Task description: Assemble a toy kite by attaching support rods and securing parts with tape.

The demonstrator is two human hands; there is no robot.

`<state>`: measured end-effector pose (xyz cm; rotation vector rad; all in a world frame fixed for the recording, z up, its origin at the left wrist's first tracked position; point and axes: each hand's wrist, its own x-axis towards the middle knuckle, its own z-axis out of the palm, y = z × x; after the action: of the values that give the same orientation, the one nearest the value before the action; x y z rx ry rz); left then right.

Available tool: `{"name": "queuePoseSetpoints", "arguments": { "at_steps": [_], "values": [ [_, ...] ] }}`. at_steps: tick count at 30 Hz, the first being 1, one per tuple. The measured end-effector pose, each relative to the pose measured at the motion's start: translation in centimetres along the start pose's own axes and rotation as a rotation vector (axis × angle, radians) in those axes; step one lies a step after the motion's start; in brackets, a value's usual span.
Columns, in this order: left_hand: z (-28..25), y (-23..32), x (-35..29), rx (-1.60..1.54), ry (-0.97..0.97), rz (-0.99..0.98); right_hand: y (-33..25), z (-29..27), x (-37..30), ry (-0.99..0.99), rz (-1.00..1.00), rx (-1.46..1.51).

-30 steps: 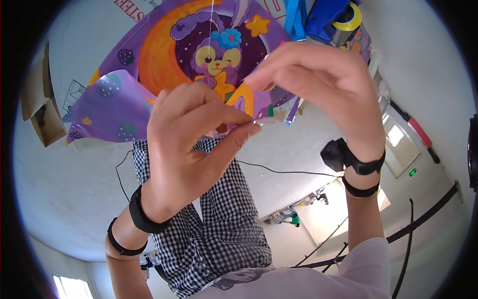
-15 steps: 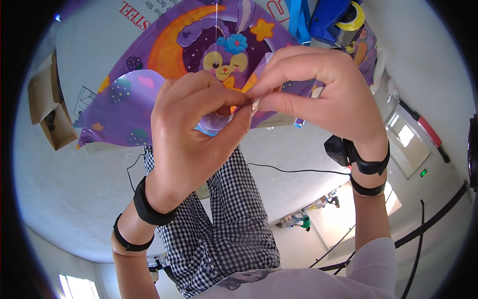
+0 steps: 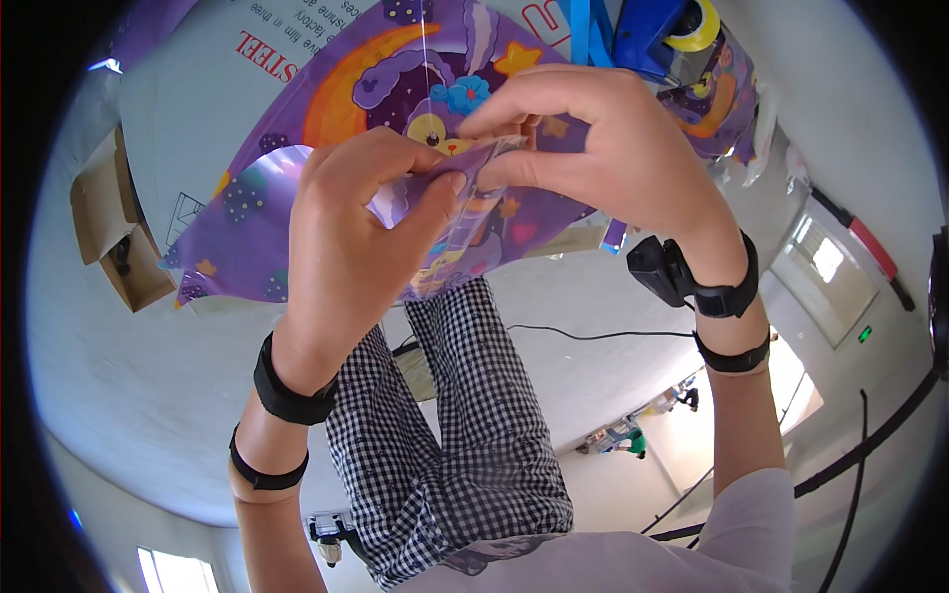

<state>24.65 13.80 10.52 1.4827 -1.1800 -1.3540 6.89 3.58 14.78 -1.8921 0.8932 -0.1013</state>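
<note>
A purple sheet of thin film (image 3: 534, 203), printed with a cartoon rabbit and an orange moon, lies in front of me with its near edge lifted and folded up. My left hand (image 3: 341, 227) pinches the lifted part between thumb and forefinger. Just to its right, my right hand (image 3: 618, 148) grips the peak of the fold, its thumb against the near face and other fingers behind. Its forefinger stretches over the rabbit's face. A clear, shiny strip (image 3: 470, 222) runs down the fold between the hands. My right fingertips are partly hidden behind the film.
The sheet rests on a pale board (image 3: 188, 128) with printing. A blue tape dispenser (image 3: 643, 44) with yellow tape stands at far right, by blue strips (image 3: 590, 40) and another printed purple bundle (image 3: 717, 104). An open cardboard box (image 3: 114, 227) lies left; a black cable (image 3: 593, 339) runs below.
Both hands have come slightly apart and moved up and left. The fold between them now stands higher and shows its clear strip. The right forefinger has lifted away from the left fingertips.
</note>
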Motion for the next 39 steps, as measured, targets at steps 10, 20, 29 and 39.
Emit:
{"name": "queuePoseSetpoints", "arguments": {
  "at_steps": [10, 20, 29, 39],
  "values": [
    [-3.3, -2.6, 2.8, 0.261, -0.165, -0.212, 4.6, 0.4, 3.6, -0.046, 0.129, 0.123],
    [-8.4, -8.4, 5.8, 0.173, -0.295, -0.171, 10.6, 0.2, 5.1, -0.01, 0.15, 0.212],
    [-14.2, -10.2, 9.1, 0.404, -0.377, -0.174, 17.3, -0.1, 4.4, 0.075, 0.279, -0.097],
    [-19.3, -12.8, 8.4, 1.045, 0.003, -0.124, 13.8, 2.6, 4.5, 0.643, 0.193, -0.766]
  ]
}}
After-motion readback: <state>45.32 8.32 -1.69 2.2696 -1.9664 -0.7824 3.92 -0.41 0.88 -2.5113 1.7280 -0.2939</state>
